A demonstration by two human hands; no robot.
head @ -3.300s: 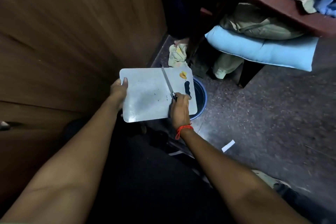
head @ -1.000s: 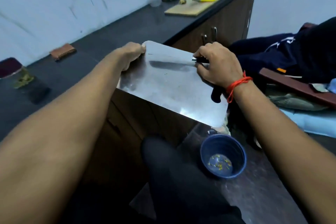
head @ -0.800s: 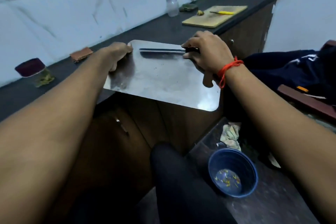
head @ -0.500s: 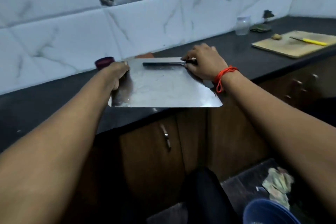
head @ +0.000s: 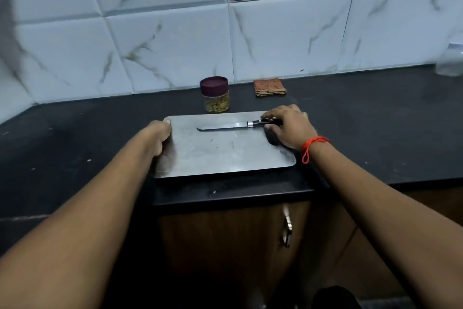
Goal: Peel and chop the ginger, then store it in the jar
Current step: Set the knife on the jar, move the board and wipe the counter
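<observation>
A steel board point(head: 220, 155) lies flat on the black counter point(head: 375, 120), near its front edge. The left hand point(head: 157, 137) grips the board's left edge, thumb on top and fingers curled under. The right hand point(head: 290, 128), at the board's far right corner, has its fingers curled round the handle of a knife point(head: 225, 128), which lies on the board with its blade pointing left. Just behind the board stands the jar point(head: 215, 94), lid on, with chopped ginger point(head: 217, 107) inside. Behind the board and right of the jar lies a folded cloth point(head: 270, 87).
</observation>
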